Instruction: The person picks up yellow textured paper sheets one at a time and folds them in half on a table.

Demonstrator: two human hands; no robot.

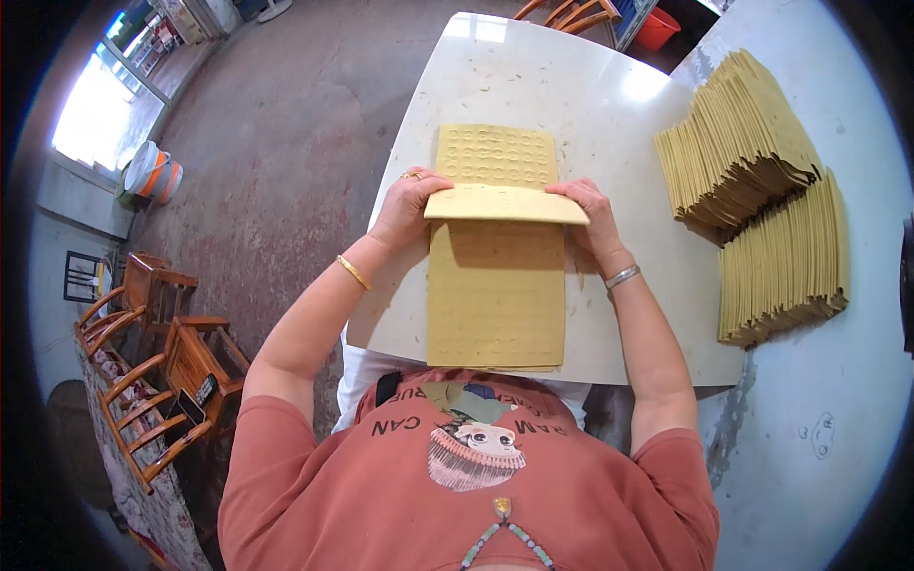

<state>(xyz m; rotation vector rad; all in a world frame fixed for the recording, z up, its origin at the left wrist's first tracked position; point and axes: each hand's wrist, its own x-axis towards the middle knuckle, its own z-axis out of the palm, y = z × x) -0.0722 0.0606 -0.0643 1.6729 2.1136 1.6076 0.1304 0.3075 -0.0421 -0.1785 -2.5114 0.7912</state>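
Note:
Both hands grip the ends of a folded flap of yellow paper [505, 205], raised over a long yellow paper sheet or stack [496, 300] on the white table. My left hand [408, 202] pinches the flap's left end, with a ring on one finger. At its right end my right hand [589, 214] has the thumb and fingers on the edge. Beyond the flap, the far part of the yellow paper [495, 153] shows rows of embossed round marks. Fainter marks run along the near end. Whether the flap joins the paper below cannot be told.
Two thick bundles of folded yellow paper [739, 135] [785, 260] stand at the table's right side by the wall. Small paper scraps lie on the white table [493, 78]. Wooden chairs [193, 353] and a bucket [150, 171] are on the left; a red bucket [655, 30] is beyond the table.

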